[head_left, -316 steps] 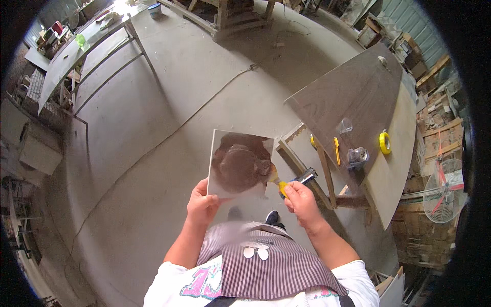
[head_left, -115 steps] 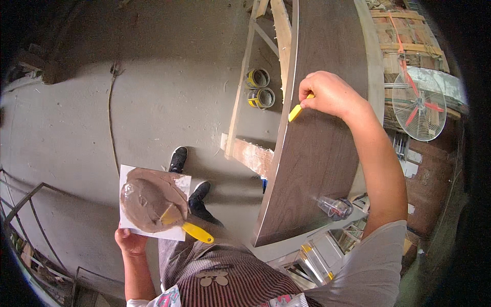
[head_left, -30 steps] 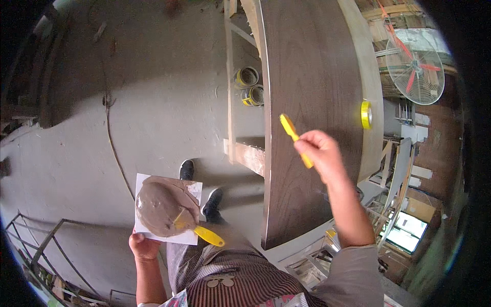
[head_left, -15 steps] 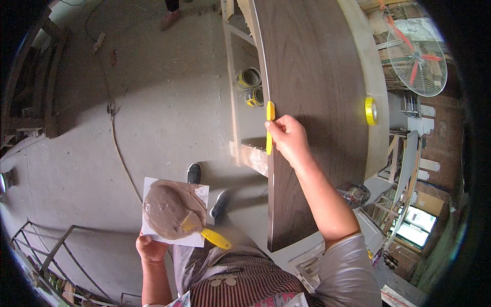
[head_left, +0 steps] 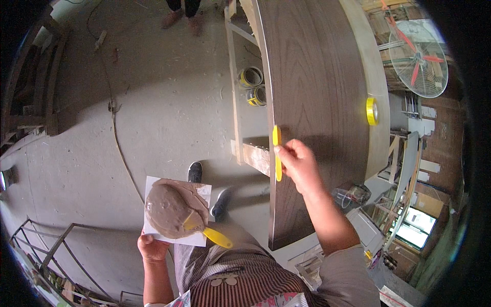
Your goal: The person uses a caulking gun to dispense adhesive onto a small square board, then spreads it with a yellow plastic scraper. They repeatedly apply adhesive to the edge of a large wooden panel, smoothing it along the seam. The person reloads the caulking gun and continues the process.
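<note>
My left hand (head_left: 152,247) grips a white square board (head_left: 196,240) by its near edge. On the board lies a thick round mound of brown putty (head_left: 165,207). A scraper (head_left: 218,238) with a yellow handle rests with its blade in the putty, its handle sticking out toward me. My right hand (head_left: 300,162) pinches a flat yellow scraper (head_left: 276,135), seen nearly edge-on, between thumb and fingers. It is at the left edge of a dark brown wood-grain panel (head_left: 314,82); whether it touches the panel I cannot tell.
Yellow tape (head_left: 372,111) sits on the pale strip right of the panel. Two cans (head_left: 250,77) stand on the floor beyond its left edge. A caged fan (head_left: 418,59) is at far right. A cable (head_left: 113,133) crosses the floor. Another person's feet (head_left: 192,24) show at the top.
My right hand and its scraper have moved toward me along the panel's left edge and slightly right. The left hand stays nearly still. More of the other person's legs shows at the top.
</note>
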Demonstrator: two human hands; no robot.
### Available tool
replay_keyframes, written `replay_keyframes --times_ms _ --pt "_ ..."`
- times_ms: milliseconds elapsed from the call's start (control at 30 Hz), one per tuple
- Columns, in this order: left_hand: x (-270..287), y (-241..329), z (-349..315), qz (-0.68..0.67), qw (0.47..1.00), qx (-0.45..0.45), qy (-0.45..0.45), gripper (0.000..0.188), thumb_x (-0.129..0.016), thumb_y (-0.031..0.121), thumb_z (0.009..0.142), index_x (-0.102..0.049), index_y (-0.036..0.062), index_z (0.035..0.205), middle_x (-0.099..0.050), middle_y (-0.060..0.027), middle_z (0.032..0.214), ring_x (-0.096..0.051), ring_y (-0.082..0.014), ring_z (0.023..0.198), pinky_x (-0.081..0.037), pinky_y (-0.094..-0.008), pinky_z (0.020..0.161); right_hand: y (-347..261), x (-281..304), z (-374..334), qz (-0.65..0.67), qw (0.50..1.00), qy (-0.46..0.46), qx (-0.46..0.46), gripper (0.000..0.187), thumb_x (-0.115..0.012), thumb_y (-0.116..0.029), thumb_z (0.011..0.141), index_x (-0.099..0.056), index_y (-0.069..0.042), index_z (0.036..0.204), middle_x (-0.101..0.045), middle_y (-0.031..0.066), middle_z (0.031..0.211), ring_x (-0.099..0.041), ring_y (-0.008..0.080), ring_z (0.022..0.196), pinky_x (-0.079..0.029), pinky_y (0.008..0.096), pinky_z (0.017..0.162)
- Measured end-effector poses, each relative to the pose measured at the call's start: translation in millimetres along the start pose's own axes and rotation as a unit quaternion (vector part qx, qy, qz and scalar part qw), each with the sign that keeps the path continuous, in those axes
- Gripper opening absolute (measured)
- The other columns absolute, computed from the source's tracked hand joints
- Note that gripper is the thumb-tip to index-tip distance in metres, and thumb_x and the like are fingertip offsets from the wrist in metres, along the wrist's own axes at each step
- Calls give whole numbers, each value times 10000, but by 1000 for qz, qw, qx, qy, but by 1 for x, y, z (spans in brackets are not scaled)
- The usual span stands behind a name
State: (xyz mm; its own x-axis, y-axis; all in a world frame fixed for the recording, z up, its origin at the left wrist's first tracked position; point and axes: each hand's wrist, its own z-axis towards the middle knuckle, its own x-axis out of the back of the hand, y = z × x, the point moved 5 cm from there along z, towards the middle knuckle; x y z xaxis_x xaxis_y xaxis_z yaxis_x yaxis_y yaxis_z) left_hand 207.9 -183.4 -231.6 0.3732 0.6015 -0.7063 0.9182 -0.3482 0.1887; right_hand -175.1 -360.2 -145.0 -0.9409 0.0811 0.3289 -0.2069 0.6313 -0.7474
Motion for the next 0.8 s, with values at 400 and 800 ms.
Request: replay_keyframes --times_ms 400,800 --pt "14 -3 -2 11 1000 -5 -2 823 -642 118 637 -368 -72 1389 -526 -237 1322 -569 -399 1177 -500 -510 980 2 1 47 -50 999 0 -10 270 -669 -246 918 -611 17 934 -645 63 833 -595 122 703 -499 282 649" --pt "10 -2 0 10 1000 12 -17 824 -674 122 651 -370 -61 1395 -540 -225 1311 -581 -384 1161 -500 -488 980 6 2 -19 41 997 -33 -50 165 -648 -191 940 -576 -43 928 -617 21 797 -576 87 656 -485 250 573"
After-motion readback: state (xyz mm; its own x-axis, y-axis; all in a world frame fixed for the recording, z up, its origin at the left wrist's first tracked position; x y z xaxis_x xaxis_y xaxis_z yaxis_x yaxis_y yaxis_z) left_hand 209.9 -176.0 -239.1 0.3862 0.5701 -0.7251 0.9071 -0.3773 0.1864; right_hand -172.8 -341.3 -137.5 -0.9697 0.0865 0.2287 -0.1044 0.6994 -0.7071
